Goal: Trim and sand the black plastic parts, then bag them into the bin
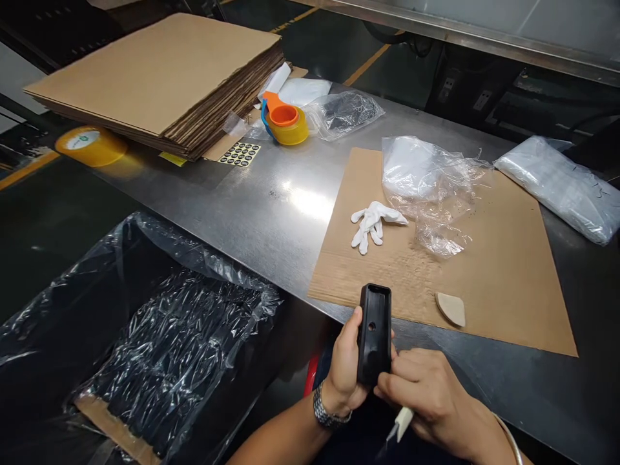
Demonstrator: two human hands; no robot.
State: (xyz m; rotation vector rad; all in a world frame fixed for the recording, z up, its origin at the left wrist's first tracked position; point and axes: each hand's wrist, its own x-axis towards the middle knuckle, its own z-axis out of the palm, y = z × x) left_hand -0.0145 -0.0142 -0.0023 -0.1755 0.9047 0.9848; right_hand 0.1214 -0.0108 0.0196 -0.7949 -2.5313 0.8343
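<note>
My left hand (345, 368) grips a black oblong plastic part (374, 332) upright near the steel table's front edge; the part has a raised rim and a small hole. My right hand (429, 394) is closed around a small white-handled tool (401, 423) and presses against the lower end of the part. A metal watch sits on my left wrist.
A cardboard sheet (498, 271) on the steel table (252, 206) carries a white glove (372, 223), crumpled clear bags (429, 187) and a beige wedge (451, 308). A stack of flat cartons (159, 71), tape rolls (285, 123) and sticker sheet lie behind. A plastic-lined box of black parts (165, 361) stands lower left.
</note>
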